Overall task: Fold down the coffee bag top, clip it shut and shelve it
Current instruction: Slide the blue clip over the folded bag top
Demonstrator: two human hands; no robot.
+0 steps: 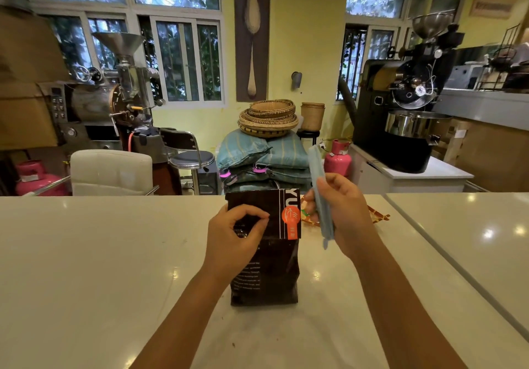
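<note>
Across the bottom of the view runs a pale, glossy counter [86, 254], its far edge level with the top of the coffee bag [264, 271]. That dark bag stands upright near the middle of the counter, closer to the far edge than the near one, its long axis vertical; the top is folded down toward the person as a flap bearing an orange label. On the flap's left part rests the left hand [233, 240], thumb and forefinger curled together and pinching the flap, the other fingers tucked behind. Just right of the bag, raised off the counter, the right hand [345, 215] holds a long light-blue clip [322, 197], fingers wrapped and pressed on its lower half. Its long axis is nearly upright, the top end tilted slightly left and away. Behind this hand an orange patterned packet [378, 215] lies flat on the counter.
</note>
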